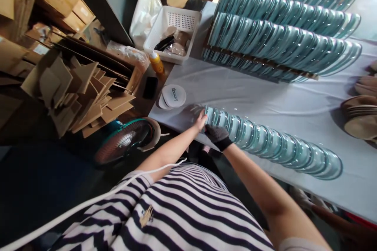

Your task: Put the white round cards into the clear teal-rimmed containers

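Observation:
A long row of overlapping round bluish glass discs lies on the white table. My bare left hand grips the end disc at the row's left end. My right hand, in a dark knit glove, is curled over the near edge of the first discs, just beside the left hand. My striped shirt fills the bottom of the view.
Several racked rows of the same glass discs stand at the table's far side. A white basket, an orange bottle, round white pads and a black phone sit at left. Cardboard pieces and a fan lie beyond the table; brown round lids at right.

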Action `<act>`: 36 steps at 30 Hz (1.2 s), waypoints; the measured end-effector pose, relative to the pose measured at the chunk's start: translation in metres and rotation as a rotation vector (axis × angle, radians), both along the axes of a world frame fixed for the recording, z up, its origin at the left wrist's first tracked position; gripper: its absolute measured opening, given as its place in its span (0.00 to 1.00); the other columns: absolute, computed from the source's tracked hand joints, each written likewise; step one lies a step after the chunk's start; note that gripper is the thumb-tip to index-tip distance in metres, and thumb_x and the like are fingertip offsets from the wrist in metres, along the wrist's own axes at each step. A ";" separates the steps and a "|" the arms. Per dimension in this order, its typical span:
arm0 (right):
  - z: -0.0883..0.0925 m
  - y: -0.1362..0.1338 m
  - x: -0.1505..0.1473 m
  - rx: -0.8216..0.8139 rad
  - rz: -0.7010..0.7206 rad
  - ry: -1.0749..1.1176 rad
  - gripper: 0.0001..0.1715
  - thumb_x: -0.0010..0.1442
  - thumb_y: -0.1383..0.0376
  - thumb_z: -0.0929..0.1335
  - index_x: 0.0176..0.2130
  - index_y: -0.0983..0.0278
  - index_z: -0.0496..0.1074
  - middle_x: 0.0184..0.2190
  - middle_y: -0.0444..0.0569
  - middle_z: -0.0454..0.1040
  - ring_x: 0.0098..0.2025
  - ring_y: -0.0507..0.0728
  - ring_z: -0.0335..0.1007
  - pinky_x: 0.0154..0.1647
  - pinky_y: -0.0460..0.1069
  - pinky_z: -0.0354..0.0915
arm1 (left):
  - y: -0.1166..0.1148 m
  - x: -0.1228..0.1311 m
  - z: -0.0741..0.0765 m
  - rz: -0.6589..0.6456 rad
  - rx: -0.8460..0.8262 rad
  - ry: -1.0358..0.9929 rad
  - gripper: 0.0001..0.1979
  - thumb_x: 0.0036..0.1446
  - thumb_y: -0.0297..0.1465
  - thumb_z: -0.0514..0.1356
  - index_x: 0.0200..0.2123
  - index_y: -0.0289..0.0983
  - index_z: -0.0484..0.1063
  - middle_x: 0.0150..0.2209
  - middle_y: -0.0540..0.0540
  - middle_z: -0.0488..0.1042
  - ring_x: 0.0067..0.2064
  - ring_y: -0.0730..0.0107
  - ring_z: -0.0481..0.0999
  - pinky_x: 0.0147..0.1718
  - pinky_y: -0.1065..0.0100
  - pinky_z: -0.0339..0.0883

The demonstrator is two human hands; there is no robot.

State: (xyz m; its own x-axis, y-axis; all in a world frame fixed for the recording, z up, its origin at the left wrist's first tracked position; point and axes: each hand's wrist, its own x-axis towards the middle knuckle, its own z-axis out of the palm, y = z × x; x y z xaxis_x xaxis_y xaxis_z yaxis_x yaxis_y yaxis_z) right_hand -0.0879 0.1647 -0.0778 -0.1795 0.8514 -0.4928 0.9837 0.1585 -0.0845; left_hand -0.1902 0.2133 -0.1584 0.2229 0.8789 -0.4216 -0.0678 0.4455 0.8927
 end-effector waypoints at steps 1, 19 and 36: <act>-0.011 -0.017 -0.004 0.003 -0.054 0.014 0.23 0.68 0.60 0.57 0.53 0.62 0.73 0.48 0.59 0.78 0.48 0.64 0.75 0.45 0.54 0.67 | -0.001 0.001 0.000 0.019 0.006 -0.001 0.28 0.65 0.35 0.53 0.67 0.41 0.57 0.68 0.44 0.60 0.69 0.63 0.57 0.67 0.61 0.51; 0.034 0.088 0.078 -0.106 -0.118 -0.104 0.23 0.65 0.60 0.61 0.54 0.63 0.74 0.51 0.59 0.76 0.51 0.62 0.74 0.45 0.50 0.67 | -0.006 0.004 0.019 -0.323 0.813 0.758 0.23 0.61 0.40 0.60 0.58 0.42 0.71 0.66 0.40 0.60 0.70 0.48 0.50 0.67 0.48 0.50; -0.036 -0.057 0.041 -0.045 -0.195 0.111 0.24 0.68 0.60 0.56 0.55 0.62 0.72 0.47 0.60 0.78 0.47 0.66 0.75 0.45 0.55 0.68 | -0.003 0.007 0.036 -0.395 0.697 0.838 0.24 0.62 0.36 0.58 0.61 0.42 0.68 0.67 0.43 0.58 0.71 0.51 0.48 0.68 0.52 0.46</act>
